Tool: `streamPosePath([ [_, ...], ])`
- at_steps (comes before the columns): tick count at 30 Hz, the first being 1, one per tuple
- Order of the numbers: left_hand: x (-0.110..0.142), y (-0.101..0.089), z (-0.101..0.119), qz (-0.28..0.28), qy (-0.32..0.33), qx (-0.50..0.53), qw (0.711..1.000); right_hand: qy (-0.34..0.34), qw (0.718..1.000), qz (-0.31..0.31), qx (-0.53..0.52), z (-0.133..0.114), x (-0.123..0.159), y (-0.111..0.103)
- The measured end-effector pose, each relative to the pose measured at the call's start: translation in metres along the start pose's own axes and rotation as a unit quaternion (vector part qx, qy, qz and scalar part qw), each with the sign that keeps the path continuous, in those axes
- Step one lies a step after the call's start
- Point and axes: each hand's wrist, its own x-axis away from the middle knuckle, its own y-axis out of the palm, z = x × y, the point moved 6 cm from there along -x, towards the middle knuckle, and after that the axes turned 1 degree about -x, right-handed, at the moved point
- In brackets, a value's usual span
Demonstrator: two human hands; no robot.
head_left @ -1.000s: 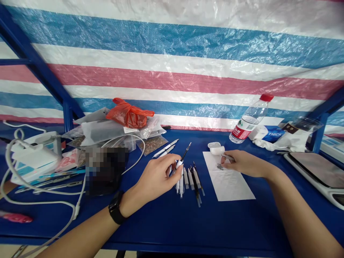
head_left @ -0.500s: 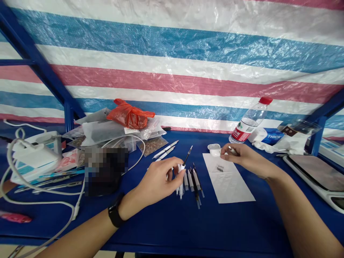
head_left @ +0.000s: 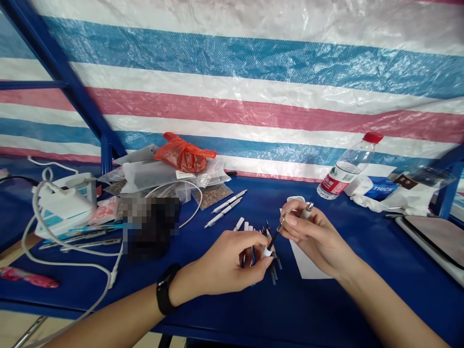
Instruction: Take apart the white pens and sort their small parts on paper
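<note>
My left hand (head_left: 232, 263) pinches a thin black pen refill with a white collar (head_left: 272, 240), tilted up to the right. My right hand (head_left: 311, 237) is closed at the refill's upper tip, and a small silver piece (head_left: 308, 210) sticks out between its fingers. Both hands hover over a row of several white and black pen parts (head_left: 259, 241) lying on the blue table (head_left: 232, 309). A white paper sheet (head_left: 308, 263) lies under my right hand, mostly hidden. A small white cup (head_left: 295, 199) stands just behind it. A black watch is on my left wrist.
Two white pens (head_left: 226, 208) lie behind the hands. At the left are plastic bags with an orange bag (head_left: 183, 154), a white device with cables (head_left: 61, 203) and a blurred dark object. A water bottle (head_left: 346, 166), tissues and a scale (head_left: 435, 239) are at the right.
My right hand left the paper, passed by the white cup and came in to meet the refill's tip. My left hand drew the refill nearer to me. The view shifted slightly.
</note>
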Motion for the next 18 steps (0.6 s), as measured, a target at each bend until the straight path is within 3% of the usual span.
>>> streamPosePath([
  [12, -0.002, -0.005, 0.000, 0.011, -0.015, 0.006, 1.000, 0.035, 0.993, -0.041, 0.102, 0.009, 0.001, 0.000],
  [18, -0.003, -0.005, -0.002, 0.007, -0.024, 0.007, 1.000, 0.001, 0.993, 0.012, 0.119, -0.001, -0.001, -0.010],
])
